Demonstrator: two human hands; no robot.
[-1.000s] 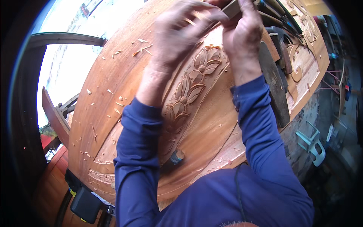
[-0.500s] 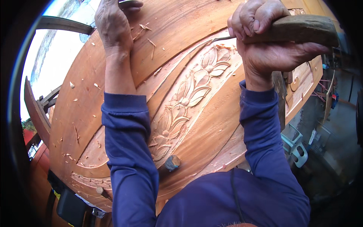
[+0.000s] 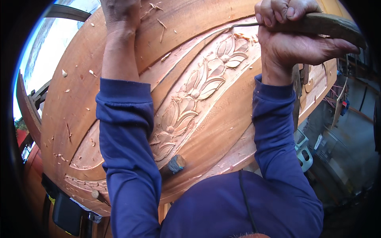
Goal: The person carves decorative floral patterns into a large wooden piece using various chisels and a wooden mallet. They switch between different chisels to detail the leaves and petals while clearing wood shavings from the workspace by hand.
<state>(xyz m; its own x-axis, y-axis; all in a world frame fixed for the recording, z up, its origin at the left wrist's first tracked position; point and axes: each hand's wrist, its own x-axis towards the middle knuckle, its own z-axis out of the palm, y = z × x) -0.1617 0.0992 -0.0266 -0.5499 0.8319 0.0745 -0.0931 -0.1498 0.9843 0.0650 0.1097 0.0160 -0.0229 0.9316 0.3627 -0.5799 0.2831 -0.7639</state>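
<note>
A large curved reddish wooden panel (image 3: 79, 99) lies in front of me, with a carved band of flowers and leaves (image 3: 198, 85) running diagonally across it. My right hand (image 3: 293, 35) is closed around the thick wooden handle of a carving tool (image 3: 333, 25), whose thin metal blade points left toward the upper end of the carving. My left hand (image 3: 119, 12) reaches up to the panel's top part, mostly cut off by the picture's edge; what it holds cannot be seen. Both arms wear blue sleeves.
Wood chips (image 3: 158, 23) lie scattered over the panel. A short tool with a bluish-grey end (image 3: 176, 163) rests on the panel near my chest. A black box (image 3: 67, 212) sits below the panel at lower left. Cables and a pale plastic object (image 3: 303, 148) lie at right.
My hands, close together at the top of the carving a second ago, have parted: the left went up and left, the right swung right with the tool.
</note>
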